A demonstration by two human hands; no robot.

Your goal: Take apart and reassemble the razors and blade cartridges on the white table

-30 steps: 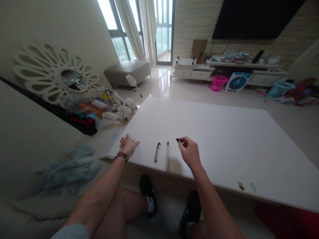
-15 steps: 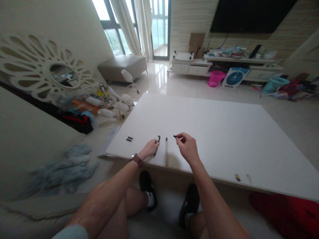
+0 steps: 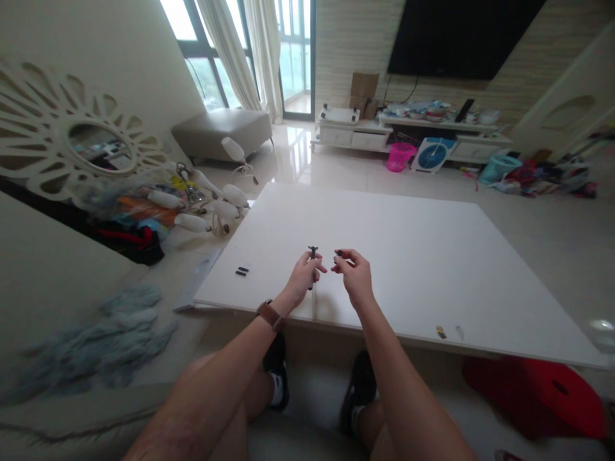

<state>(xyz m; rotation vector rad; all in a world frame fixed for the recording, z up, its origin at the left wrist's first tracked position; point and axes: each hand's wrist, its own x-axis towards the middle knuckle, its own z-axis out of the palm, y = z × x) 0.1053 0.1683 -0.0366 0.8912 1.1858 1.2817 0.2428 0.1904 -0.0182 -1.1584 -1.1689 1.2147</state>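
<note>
My left hand (image 3: 300,276), with a brown watch strap on its wrist, grips a slim dark handle with a forked, T-shaped head (image 3: 313,248). It is held upright above the white tabletop (image 3: 403,256). Just to the right, my right hand (image 3: 357,276) pinches a small black piece (image 3: 339,253) between thumb and fingertips. The two hands are close but apart. Below my left hand a thin pale stick (image 3: 314,308) lies near the front edge, partly covered. Two short black strips (image 3: 242,271) lie at the table's left side.
A small yellow-and-black item (image 3: 441,332) and a small clear one (image 3: 460,332) lie near the front right edge. A lamp with several white shades (image 3: 223,209) stands left of the table. Red fabric (image 3: 538,390) is below on the right, grey fluffy cloth (image 3: 106,339) on the left.
My left hand has lifted the dark handle off the tabletop and moved it right, over the pale stick. My right hand, still pinching the black piece, is now closer to it. The view has shifted slightly.
</note>
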